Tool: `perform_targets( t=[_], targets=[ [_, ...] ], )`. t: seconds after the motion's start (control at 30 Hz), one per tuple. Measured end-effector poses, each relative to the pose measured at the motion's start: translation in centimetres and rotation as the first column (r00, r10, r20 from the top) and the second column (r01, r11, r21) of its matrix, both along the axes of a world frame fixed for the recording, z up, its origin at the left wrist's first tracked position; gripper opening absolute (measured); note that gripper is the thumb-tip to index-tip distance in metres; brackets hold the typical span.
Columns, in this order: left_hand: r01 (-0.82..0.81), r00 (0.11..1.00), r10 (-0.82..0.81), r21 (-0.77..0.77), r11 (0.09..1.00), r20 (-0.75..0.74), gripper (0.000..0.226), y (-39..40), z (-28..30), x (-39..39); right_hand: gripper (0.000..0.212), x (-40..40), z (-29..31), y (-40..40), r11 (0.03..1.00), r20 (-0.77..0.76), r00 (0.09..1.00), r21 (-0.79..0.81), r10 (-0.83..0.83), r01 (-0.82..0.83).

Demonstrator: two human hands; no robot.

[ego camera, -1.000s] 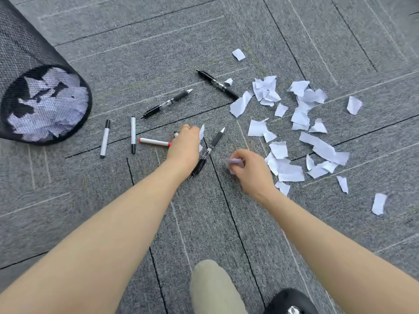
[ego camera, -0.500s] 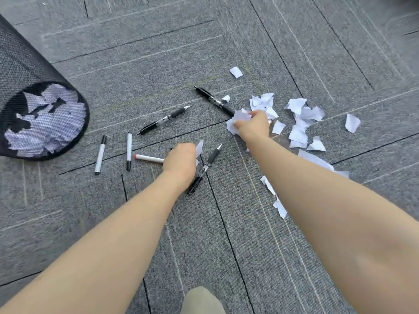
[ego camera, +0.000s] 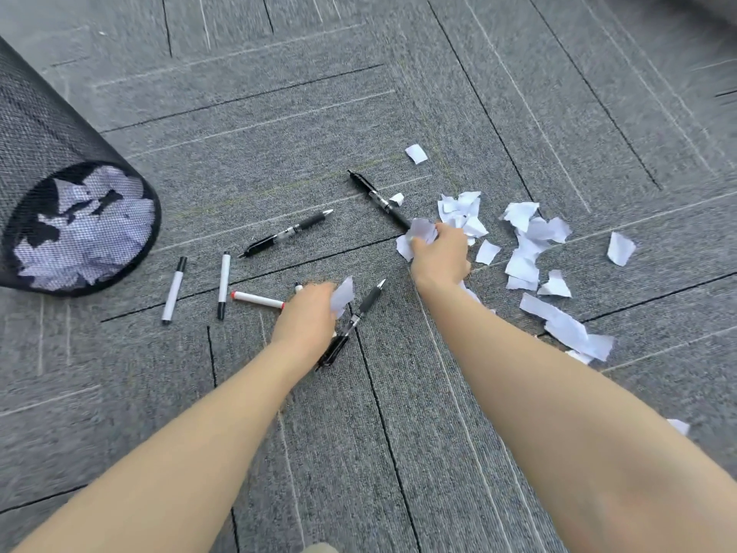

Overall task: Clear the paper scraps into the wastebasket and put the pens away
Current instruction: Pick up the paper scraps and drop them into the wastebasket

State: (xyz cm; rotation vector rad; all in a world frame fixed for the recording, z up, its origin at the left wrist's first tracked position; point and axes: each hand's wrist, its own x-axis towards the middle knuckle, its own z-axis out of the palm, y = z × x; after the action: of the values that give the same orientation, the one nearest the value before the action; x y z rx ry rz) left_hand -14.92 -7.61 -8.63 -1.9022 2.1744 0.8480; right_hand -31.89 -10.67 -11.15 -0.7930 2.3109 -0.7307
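White paper scraps (ego camera: 530, 249) lie scattered over the grey carpet at the right. My right hand (ego camera: 440, 253) is closed on a bunch of scraps (ego camera: 418, 233) at the pile's left edge. My left hand (ego camera: 309, 317) holds a scrap (ego camera: 343, 295) low over the floor. Three black pens lie around: one (ego camera: 379, 199) beside my right hand, one (ego camera: 287, 233) left of it, one (ego camera: 351, 325) partly under my left hand. Two white markers with black caps (ego camera: 173, 291) (ego camera: 223, 285) and a red-capped marker (ego camera: 257, 300) lie to the left.
A black mesh wastebasket (ego camera: 60, 137) stands at the far left, with white paper showing through its mesh. The floor is grey carpet tile with dark seams (ego camera: 383, 425). A single scrap (ego camera: 416, 153) lies apart, farther away.
My right hand went from a scrap near me out to the pile's left edge and closed on more paper. My left hand stayed put, still holding its scrap.
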Motion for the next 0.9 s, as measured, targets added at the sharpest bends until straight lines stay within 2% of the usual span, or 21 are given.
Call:
perform_targets(
  t=[0.03, 0.13, 0.23, 0.3, 0.4, 0.47, 0.57, 0.67, 0.77, 0.83, 0.87, 0.9],
  targets=[
    [-0.010, 1.000, 0.010, 0.028, 1.000, -0.014, 0.015, -0.1, 0.1, 0.1, 0.006, -0.1, 0.0, 0.1, 1.000, 0.011, 1.000, -0.012, 0.002, -0.002],
    [-0.015, 1.000, 0.016, 0.035, 0.999, -0.027, 0.005, -0.8, 0.7, 0.5, 0.016, -0.9, 0.3, 0.7, 0.996, 0.083, 0.996, -0.087, -0.021, 0.028],
    [-0.056, 0.997, 0.057, 0.019, 0.998, -0.059, 0.011, -1.6, 1.1, 0.8, 0.014, -2.6, 1.7, 2.3, 0.976, 0.171, 0.981, -0.177, -0.094, 0.125],
    [-0.088, 0.991, 0.091, 0.028, 0.996, -0.098, 0.011, -2.2, 1.1, 0.9, 0.026, -4.3, 2.6, 3.7, 0.962, 0.218, 0.967, -0.203, -0.135, 0.180],
    [-0.093, 0.988, 0.093, 0.008, 0.996, -0.124, 0.018, -2.6, 0.9, 0.5, 0.051, -6.1, 2.9, 5.8, 0.984, 0.269, 0.956, -0.093, -0.120, 0.149],
    [-0.082, 0.989, 0.081, -0.003, 0.997, -0.123, 0.017, -2.5, 0.9, 0.1, 0.057, -6.0, 2.3, 7.1, 0.999, 0.264, 0.964, -0.014, -0.039, 0.045],
    [-0.031, 0.991, 0.029, -0.014, 0.999, -0.133, 0.017, -2.0, 1.5, -0.2, 0.046, -4.6, 1.4, 8.0, 0.994, 0.157, 0.983, 0.046, 0.089, -0.098],
    [0.009, 0.990, -0.015, -0.041, 0.999, -0.143, 0.014, -1.9, 2.2, 0.3, 0.039, -3.7, 1.7, 7.7, 0.989, 0.043, 0.990, 0.050, 0.138, -0.140],
    [-0.010, 0.988, 0.002, -0.051, 0.999, -0.157, 0.014, -2.2, 3.1, 1.3, 0.038, -3.6, 1.6, 7.5, 0.985, 0.008, 0.987, 0.056, 0.162, -0.162],
    [-0.032, 0.986, 0.021, -0.061, 0.998, -0.162, 0.015, -2.4, 3.6, 2.2, 0.024, -3.6, 1.0, 7.6, 0.986, 0.027, 0.987, 0.039, 0.161, -0.162],
    [-0.045, 0.986, 0.034, -0.064, 0.997, -0.164, 0.015, -2.4, 3.8, 2.7, 0.008, -3.5, 0.8, 7.7, 0.986, 0.018, 0.986, 0.033, 0.163, -0.164],
    [-0.058, 0.984, 0.046, -0.067, 0.996, -0.170, 0.016, -2.4, 4.1, 3.2, 0.006, -3.3, 0.6, 7.8, 0.986, -0.011, 0.986, 0.023, 0.167, -0.167]
  ],
)
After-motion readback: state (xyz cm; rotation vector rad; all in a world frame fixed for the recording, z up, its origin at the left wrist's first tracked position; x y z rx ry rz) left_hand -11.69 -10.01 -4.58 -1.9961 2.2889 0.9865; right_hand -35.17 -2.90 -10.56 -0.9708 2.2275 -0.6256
